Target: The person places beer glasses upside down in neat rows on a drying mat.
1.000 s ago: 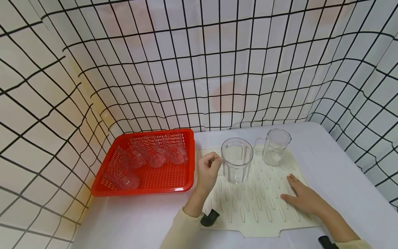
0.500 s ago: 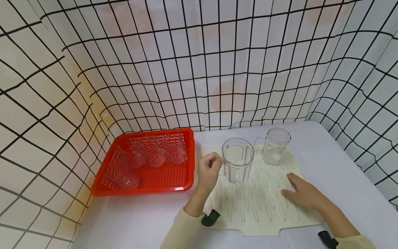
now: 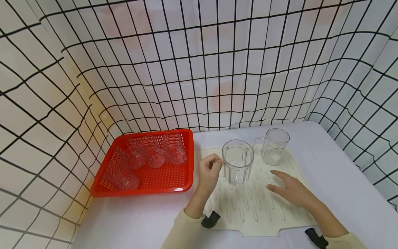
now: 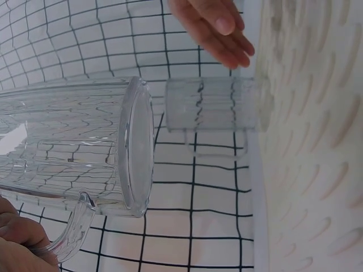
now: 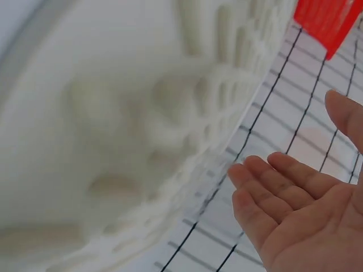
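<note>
My left hand grips the handle of a clear faceted mug. In the left wrist view, that mug's base faces the ribbed cream mat, with a gap between them. A second clear mug stands upright at the back right of the mat, handle toward the left. Nothing is in my right hand, which hovers over the mat in front of the second mug. Its fingers are extended, palm showing, thumb apart.
To the left, a red plastic basket contains several clear mugs lying along its back and left side. Black wire mesh encloses the white table at the back and both sides.
My right hand has lifted from the mat's right side and shifted left, toward the mugs. The left hand and the mug in it stay almost in place.
</note>
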{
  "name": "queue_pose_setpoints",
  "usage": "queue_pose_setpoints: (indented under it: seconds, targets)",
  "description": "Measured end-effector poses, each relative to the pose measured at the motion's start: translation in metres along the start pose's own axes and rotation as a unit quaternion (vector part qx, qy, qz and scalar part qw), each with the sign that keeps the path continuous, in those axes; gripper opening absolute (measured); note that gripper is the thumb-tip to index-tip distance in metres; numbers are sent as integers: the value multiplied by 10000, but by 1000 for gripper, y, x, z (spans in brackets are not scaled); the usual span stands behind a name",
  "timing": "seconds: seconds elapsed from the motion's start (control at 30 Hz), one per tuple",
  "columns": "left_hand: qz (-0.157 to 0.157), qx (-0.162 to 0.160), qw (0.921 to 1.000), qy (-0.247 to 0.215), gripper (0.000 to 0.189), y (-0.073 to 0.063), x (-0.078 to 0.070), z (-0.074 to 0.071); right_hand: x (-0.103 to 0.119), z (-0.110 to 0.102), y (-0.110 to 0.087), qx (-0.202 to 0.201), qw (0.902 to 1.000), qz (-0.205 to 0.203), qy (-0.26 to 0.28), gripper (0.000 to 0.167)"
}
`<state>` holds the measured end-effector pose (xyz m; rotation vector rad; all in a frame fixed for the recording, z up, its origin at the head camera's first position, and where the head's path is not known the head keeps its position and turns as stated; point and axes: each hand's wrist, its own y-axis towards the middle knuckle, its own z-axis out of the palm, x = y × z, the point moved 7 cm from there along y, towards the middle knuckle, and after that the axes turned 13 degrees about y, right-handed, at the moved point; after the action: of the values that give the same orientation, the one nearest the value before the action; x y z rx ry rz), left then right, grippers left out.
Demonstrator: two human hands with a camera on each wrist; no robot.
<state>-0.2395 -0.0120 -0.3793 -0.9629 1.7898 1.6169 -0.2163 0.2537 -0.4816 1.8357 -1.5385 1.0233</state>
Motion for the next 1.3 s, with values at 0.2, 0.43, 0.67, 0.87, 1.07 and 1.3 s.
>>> queue_pose_setpoints:
  seconds: [0.2,0.43,0.67,0.87,1.07,1.3]
  targets:
    - [19,1,10000,9,21,-1,0,0,24,13,6,36,9989,-376,282,65]
    - [49,-20,10000,-6,21,-2,-1,-1,42,28,9,407,9938,-671,791,51]
    - [27,-64,10000,18,22,-3,-2,-1,58,43,11,995,9760,-746,1789,46]
    - [129,-68,9999,-10,21,-4,-2,1,73,50,11,1606,9437,-932,2737,46]
    - [203,-62,9996,-164,20,-5,-2,1,76,52,12,1673,9299,-405,3251,46]
    - [303,66,9989,-344,21,-6,-2,3,81,51,8,2189,8748,-562,4285,48]
